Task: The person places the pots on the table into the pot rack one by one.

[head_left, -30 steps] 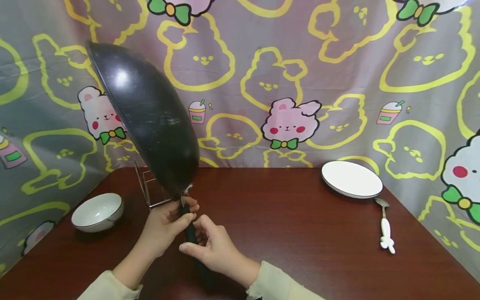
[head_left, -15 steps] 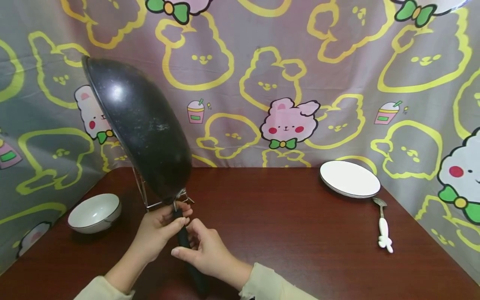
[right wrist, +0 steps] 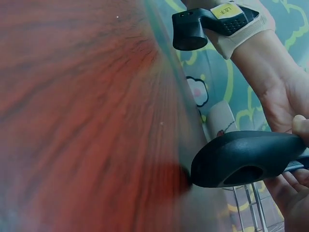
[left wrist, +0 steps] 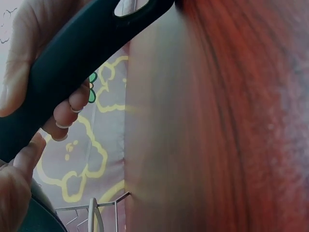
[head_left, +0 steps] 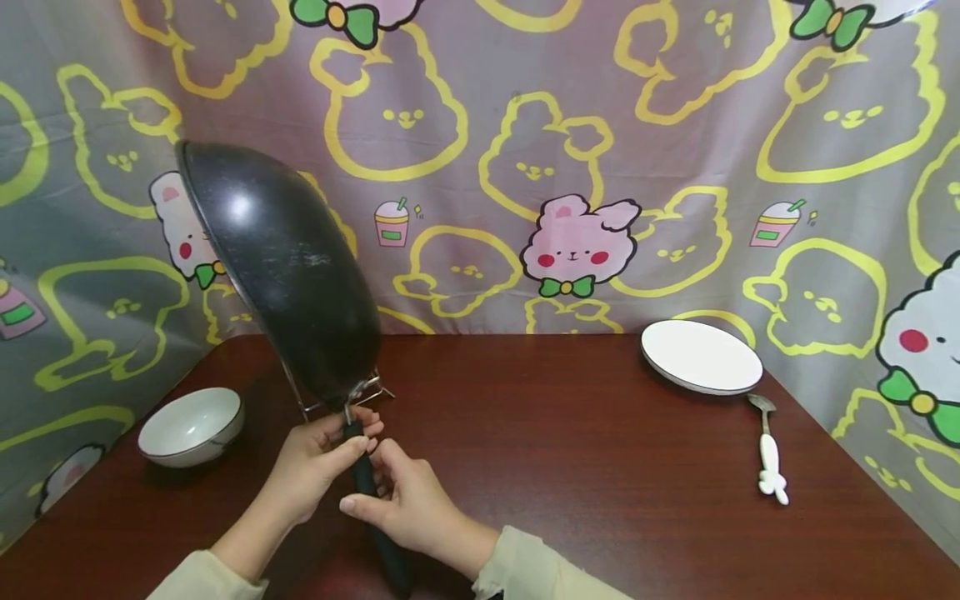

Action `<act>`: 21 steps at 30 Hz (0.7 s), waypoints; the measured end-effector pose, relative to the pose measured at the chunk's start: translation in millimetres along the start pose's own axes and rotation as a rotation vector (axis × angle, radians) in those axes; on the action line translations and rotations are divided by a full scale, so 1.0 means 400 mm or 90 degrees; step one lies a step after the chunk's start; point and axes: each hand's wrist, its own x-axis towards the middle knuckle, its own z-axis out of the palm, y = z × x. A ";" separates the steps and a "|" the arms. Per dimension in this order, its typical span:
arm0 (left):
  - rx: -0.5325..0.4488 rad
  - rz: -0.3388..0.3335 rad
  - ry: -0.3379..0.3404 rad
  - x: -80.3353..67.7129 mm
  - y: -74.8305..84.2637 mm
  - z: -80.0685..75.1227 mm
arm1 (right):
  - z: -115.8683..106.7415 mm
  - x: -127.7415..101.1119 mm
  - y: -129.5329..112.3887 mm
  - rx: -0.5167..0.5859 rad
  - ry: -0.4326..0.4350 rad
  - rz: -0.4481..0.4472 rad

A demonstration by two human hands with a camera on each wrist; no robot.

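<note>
A black wok [head_left: 288, 267] stands on edge with its dark underside towards me, leaning left above the table. My left hand [head_left: 303, 467] pinches the top of its black handle [head_left: 363, 475] just below the pan. Lower down, my right hand [head_left: 420, 504] grips the same handle, thumb in front and fingers behind. In the left wrist view the handle [left wrist: 72, 58] lies between the right thumb and fingers. In the right wrist view the rounded handle end [right wrist: 231, 159] meets or nearly meets the tabletop. The wok's inside is hidden.
Behind the wok is a wire rack [head_left: 382, 390], mostly covered by it. A white bowl [head_left: 191, 427] stands at the left. At the right are a white plate [head_left: 701, 357] and a spoon with a white handle [head_left: 768, 458]. A patterned curtain [head_left: 480, 167] encloses the brown table [head_left: 570, 467].
The wok has come down, its upper rim clearly lower than a second ago. Both hands have shifted slightly left with the handle and keep their hold.
</note>
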 end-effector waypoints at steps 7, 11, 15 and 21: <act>0.022 -0.047 0.009 0.000 0.001 -0.001 | 0.004 0.001 0.004 -0.009 0.001 0.002; 0.034 -0.064 0.012 0.002 0.003 0.000 | 0.005 0.003 0.004 -0.029 0.006 -0.009; 0.029 -0.067 0.006 0.003 0.003 -0.001 | 0.004 0.005 0.003 -0.048 0.004 -0.013; 0.017 -0.073 -0.009 0.001 0.003 -0.008 | 0.004 0.004 0.001 -0.035 -0.003 -0.002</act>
